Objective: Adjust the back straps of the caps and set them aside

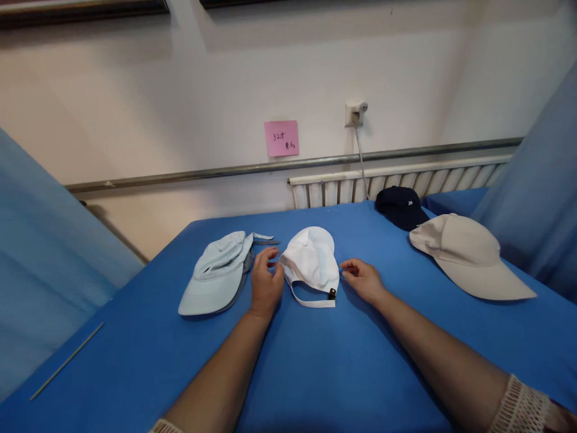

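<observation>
A white baseball cap (311,258) lies on the blue-covered table between my two hands, its back strap and dark buckle facing me and its brim pointing away. My left hand (267,279) is at the cap's left side, fingers curved and apart; whether it touches the fabric I cannot tell. On the other side my right hand (363,279) rests just beside the cap with fingers loosely bent, a small gap showing between them and the cap. Left of my left hand sits a light blue cap (219,273), its strap loose at the back and a grey cap partly showing underneath.
At the right lie a beige cap (471,255) and a navy cap (400,206). A thin stick (67,361) is near the table's left edge. Behind stand a radiator (333,191), a metal rail (202,173) and a plugged socket (355,114). Blue curtains (49,258) hang at both sides.
</observation>
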Demonstrator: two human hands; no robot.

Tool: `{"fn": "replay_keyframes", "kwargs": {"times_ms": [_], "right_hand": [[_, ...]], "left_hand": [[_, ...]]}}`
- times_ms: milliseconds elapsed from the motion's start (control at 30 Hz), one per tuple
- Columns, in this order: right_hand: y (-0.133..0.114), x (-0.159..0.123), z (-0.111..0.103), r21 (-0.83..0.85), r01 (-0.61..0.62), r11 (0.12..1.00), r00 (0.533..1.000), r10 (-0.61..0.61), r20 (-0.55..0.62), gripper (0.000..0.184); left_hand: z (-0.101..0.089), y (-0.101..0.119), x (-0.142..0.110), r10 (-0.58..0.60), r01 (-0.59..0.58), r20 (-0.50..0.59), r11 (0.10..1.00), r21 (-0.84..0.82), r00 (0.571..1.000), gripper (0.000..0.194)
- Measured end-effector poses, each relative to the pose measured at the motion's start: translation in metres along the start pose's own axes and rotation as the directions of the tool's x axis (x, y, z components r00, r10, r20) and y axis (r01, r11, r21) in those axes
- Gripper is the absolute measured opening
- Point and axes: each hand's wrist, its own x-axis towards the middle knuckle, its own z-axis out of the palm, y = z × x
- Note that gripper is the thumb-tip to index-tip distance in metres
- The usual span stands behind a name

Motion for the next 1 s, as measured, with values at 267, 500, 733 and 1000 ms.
{"fn": "replay_keyframes", "kwargs": {"times_ms": [267, 500, 733, 1000], "right_hand": [[-0.027, -0.021, -0.006, -0.005, 0.354, 0.935, 0.82, -0.308, 0.482, 0.033], [-0.022, -0.02, -0.006, -0.095, 0.355, 0.93, 0.835, -0.269, 0.48, 0.038], [-0.031, -0.027, -0.007, -0.143, 0.336, 0.931, 0.847, -0.233, 0.478, 0.035], [-0.035, -0.028, 0.005, -0.327, 0.322, 0.888, 0.913, -0.2, 0.357, 0.005]], "left_hand": [[-0.012, 0.054, -0.035, 0.115, -0.257, 0.732, 0.963, 0.085, 0.672, 0.021], [-0.004, 0.051, -0.039, 0.084, -0.355, 0.808, 0.921, 0.16, 0.583, 0.018], [-0.009, 0.051, -0.037, 0.03, -0.323, 0.805, 0.924, 0.204, 0.593, 0.015], [-0.015, 0.052, -0.029, -0.035, -0.255, 0.774, 0.934, 0.251, 0.633, 0.016]]}}
